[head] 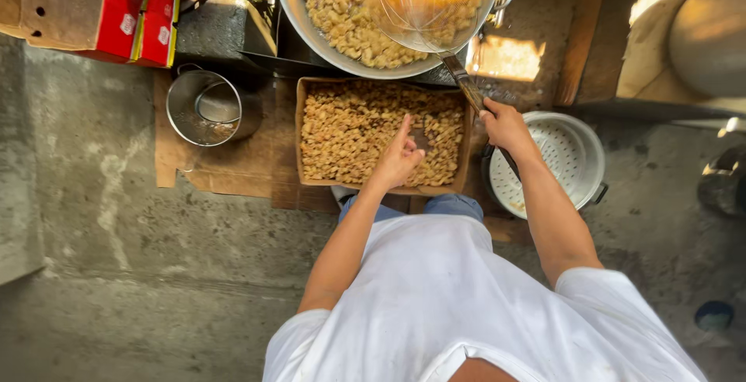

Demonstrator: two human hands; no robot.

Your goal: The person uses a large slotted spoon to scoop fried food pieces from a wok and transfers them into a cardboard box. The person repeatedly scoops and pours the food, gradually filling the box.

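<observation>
Right hand (pixel 503 123) is wrapped tight around the skimmer (pixel 435 9) handle, its grip full on the metal, and the mesh bowl sits in the wok (pixel 311 20), over the pale frying pieces. Left hand (pixel 399 156) hovers over the tray (pixel 305 129), just below the wok, fingers (pixel 406 127) loosely bunched; whether its grip holds a piece, I cannot tell. The tray is packed with browned fried bits. Left of the tray stands a steel pot (pixel 203 108) on cardboard. Right of the tray, under the forearm, a white colander (pixel 571 156).
</observation>
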